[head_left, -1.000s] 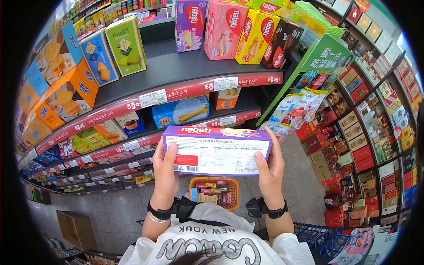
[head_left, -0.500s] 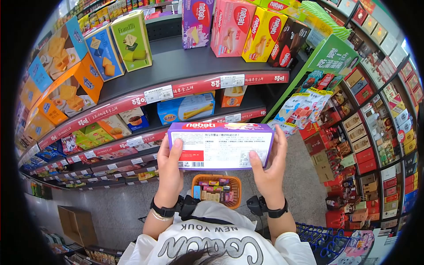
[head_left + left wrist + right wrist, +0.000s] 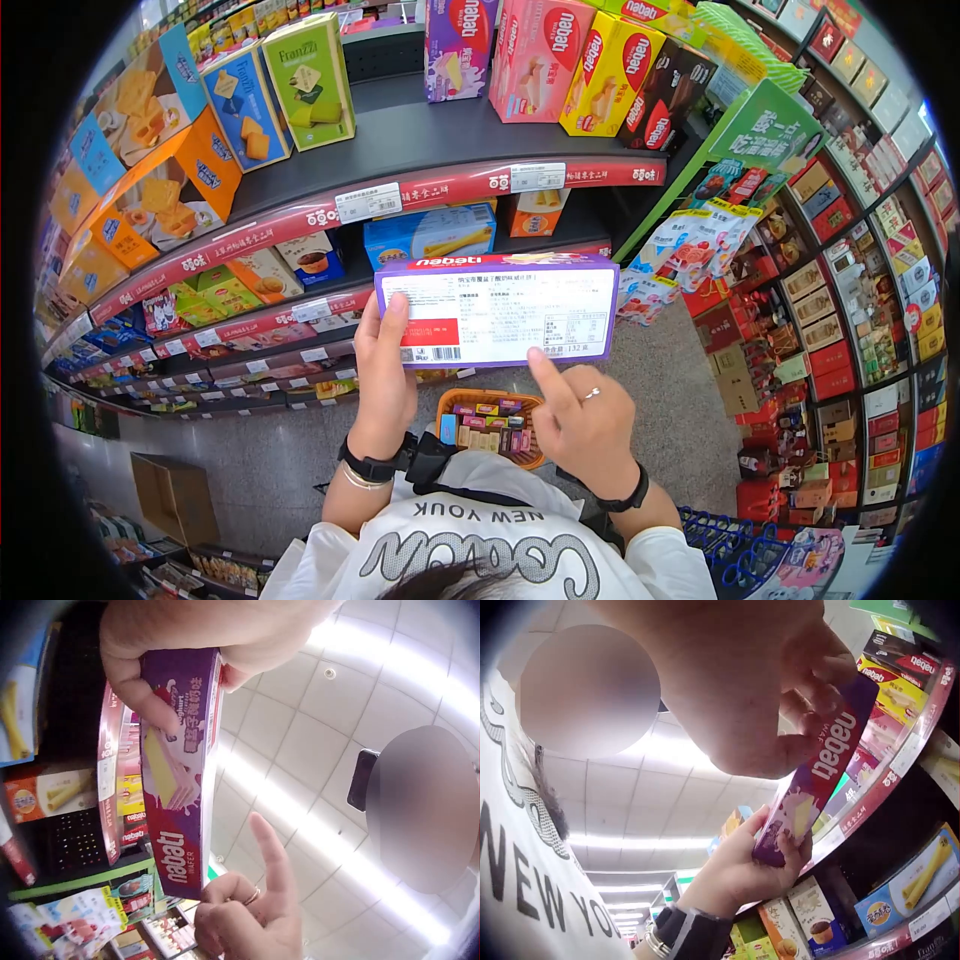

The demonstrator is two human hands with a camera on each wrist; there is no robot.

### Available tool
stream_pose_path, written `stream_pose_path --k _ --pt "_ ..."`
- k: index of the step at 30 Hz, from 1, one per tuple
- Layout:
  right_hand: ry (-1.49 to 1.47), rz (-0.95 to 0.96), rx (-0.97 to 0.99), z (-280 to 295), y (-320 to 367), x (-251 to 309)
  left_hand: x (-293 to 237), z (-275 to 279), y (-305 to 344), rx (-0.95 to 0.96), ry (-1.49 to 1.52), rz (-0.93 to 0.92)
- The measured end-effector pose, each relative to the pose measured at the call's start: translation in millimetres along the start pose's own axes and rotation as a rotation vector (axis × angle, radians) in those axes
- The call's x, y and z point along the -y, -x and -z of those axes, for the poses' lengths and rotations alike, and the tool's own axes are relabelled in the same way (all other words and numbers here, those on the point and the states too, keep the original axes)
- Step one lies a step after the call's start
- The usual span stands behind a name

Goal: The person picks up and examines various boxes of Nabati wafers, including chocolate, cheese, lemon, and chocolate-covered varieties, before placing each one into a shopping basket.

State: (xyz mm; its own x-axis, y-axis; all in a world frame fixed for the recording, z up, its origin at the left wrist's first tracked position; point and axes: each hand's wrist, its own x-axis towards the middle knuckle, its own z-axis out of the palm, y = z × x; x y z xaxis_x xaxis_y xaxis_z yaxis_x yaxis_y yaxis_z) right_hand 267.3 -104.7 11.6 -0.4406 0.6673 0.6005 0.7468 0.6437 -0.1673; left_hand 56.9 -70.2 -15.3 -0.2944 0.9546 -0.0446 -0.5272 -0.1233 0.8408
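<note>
A purple nabati wafer box (image 3: 500, 325) is held up with its white printed face toward the head. My left hand (image 3: 384, 375) grips its left end, the thumb lying on the white face. My right hand (image 3: 590, 418) is at the box's lower right, index finger extended toward the small print and the other fingers curled. In the left wrist view, left fingers press the pictured side of the box (image 3: 176, 802), while the right hand (image 3: 255, 915) points up beside its lower end. Whether the index fingertip touches the card is unclear.
Shelves (image 3: 420, 150) with biscuit boxes stand ahead, including pink (image 3: 540, 60) and yellow (image 3: 612, 75) ones. An orange basket (image 3: 442, 405) of small packs sits below the held box. Hanging pouches (image 3: 690, 240) and more stocked shelves are at the right.
My right hand has let go of the box's right end and moved inward, its index finger now pointing at the lower print. The left hand keeps its grip; the box is slightly higher.
</note>
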Motion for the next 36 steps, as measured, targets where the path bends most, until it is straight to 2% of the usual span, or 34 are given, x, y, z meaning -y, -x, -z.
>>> stream_pose_path --k 6,9,12,15,18,19,22,23,25,26,27,28,29,30,31,33,34,36 --pt "0.051 0.003 0.174 -14 8 -1 -3 -2 1 0.005 0.026 0.020" --pt "-0.063 0.041 -0.006 -20 19 -6 0 2 1 0.009 0.006 0.024" --pt "0.058 0.003 0.164 -17 19 -7 2 3 3 0.013 0.029 0.038" --pt "-0.031 -0.039 0.168 -17 26 -15 5 3 4 0.032 -0.010 0.033" --pt "-0.103 -0.170 0.001 -5 35 -30 5 0 8 0.020 -0.004 0.048" --pt "-0.149 -0.197 -0.123 -10 43 -40 7 1 8 0.043 -0.007 0.042" --pt "-0.473 -0.577 -0.085 0 52 -50 25 8 8 0.142 -0.042 0.030" --pt "-0.756 -0.666 -0.135 -6 64 -54 38 11 10 0.196 -0.067 0.022" --pt "-0.984 -0.816 -0.135 1 73 -48 66 18 15 0.319 -0.092 0.021" --pt "-1.095 -0.891 -0.139 4 78 -46 77 22 17 0.340 -0.091 0.125" --pt "-1.041 -0.912 -0.194 3 89 -46 84 22 18 0.379 -0.113 0.243" --pt "-0.859 -0.743 -0.166 0 99 -50 89 19 20 0.417 -0.134 0.364" --pt "-0.676 -0.577 -0.131 -2 110 -56 94 10 23 0.399 -0.172 0.369" --pt "-0.493 -0.413 -0.090 -2 120 -60 103 10 24 0.398 -0.087 0.516" --pt "-0.431 -0.374 -0.094 -2 121 -53 114 15 24 0.390 -0.001 0.664" --pt "-0.333 -0.321 0.037 -9 143 -50 141 27 21 0.378 0.136 0.957" --pt "-0.285 -0.293 0.102 -15 156 -49 158 33 23 0.350 0.078 1.014" --pt "-0.410 -0.339 0.155 -28 179 -46 198 51 37 0.306 -0.046 1.123"
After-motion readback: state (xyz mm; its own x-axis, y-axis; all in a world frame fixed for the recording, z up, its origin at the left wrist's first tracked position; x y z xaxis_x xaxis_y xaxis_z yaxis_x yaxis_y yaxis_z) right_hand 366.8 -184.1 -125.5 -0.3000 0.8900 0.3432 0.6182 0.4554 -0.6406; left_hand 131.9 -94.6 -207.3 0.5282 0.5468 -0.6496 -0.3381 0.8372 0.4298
